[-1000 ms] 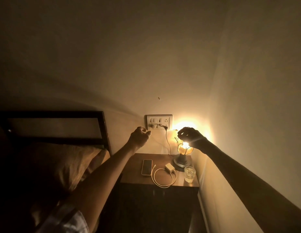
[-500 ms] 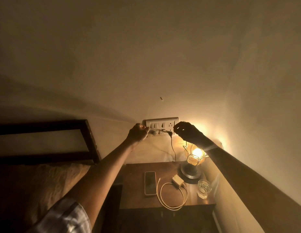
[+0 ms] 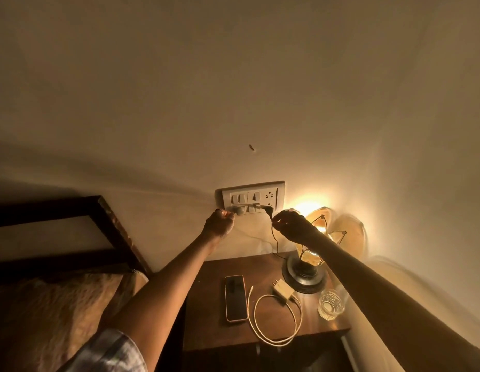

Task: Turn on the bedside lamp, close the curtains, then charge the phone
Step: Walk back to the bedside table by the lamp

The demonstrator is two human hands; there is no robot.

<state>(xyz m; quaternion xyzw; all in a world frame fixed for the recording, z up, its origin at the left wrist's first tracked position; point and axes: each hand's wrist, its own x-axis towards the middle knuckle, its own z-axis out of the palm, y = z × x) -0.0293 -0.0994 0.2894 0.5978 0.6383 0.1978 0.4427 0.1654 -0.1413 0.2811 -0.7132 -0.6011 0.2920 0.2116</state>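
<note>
Dim room, lit only by the bedside lamp (image 3: 310, 253), which was on and glowing against the wall just behind and to the right of the right hand (image 3: 292, 226).

Left hand (image 3: 220, 222) was raised to the wall, fingers curled into a fist at the lower left corner of the switch plate (image 3: 253, 197). A pale plug (image 3: 237, 210) sat right at its knuckles; could not tell whether the fingers actually held it or only touched it.

Right hand was raised beside it, just below the plate's right end, fingertips pinched on the thin dark lamp cord (image 3: 273, 237). The cord ran up from the pinch to a dark plug (image 3: 268, 209) seated in the plate, and down from the hand toward the lamp base.

Below both hands stood the nightstand (image 3: 206, 318). On it, beneath the gap between the two forearms, the phone (image 3: 235, 298) lay flat, screen up and dark. To its right, under the right forearm, lay the white charger brick (image 3: 283, 292) with its charging cable (image 3: 276, 320) coiled in a loose loop, not connected to the phone. A drinking glass (image 3: 330, 304) stood near the lamp base, close under the right forearm.

Left of the left arm: dark headboard (image 3: 72, 226) and a pillow (image 3: 59, 312). A checked sleeve (image 3: 110, 353) showed at the left upper arm.
</note>
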